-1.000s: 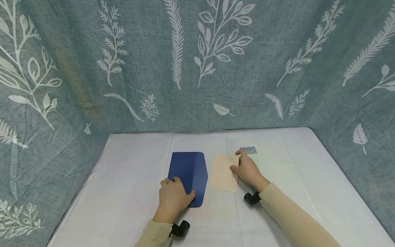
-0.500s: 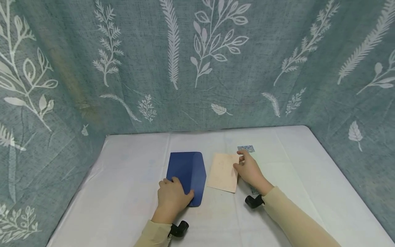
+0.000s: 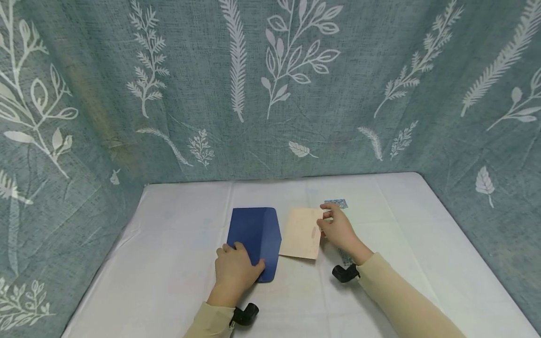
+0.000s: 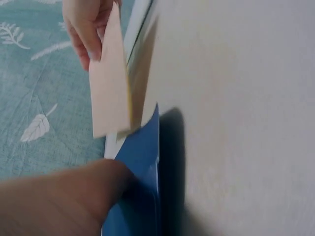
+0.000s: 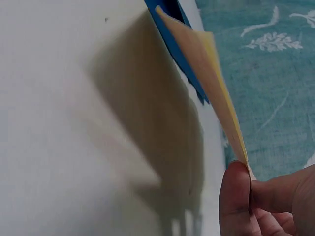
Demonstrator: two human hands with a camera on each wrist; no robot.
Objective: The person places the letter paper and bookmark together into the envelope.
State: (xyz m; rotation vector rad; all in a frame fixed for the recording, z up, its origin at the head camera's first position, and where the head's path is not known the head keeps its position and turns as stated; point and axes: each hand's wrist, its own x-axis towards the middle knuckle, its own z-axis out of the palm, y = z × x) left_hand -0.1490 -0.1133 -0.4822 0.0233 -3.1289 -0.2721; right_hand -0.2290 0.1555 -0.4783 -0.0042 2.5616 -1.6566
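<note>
A navy-blue envelope (image 3: 247,225) has its pointed flap unfolded toward the right. My left hand (image 3: 234,267) holds its lower left part, the thumb near the bottom edge by the flap. In the left wrist view the envelope (image 4: 142,152) is partly covered by that thumb. A cream folded sheet of paper (image 3: 300,234) hangs over the table right beside the flap. My right hand (image 3: 338,230) pinches its right edge between thumb and fingers. The right wrist view shows the paper (image 5: 211,83) folded double, its far end overlapping the envelope (image 5: 174,39).
Behind my right hand, a patterned blue-grey strip (image 3: 336,203) lies on the table, partly hidden by the hand and wrist. The table has a white cloth (image 3: 181,225). A green-blue leaf-print curtain (image 3: 253,141) hangs along the back and both sides.
My right hand has shifted its grip on the paper's edge, then carried the paper left and lifted it toward the envelope. My left hand stays on the envelope.
</note>
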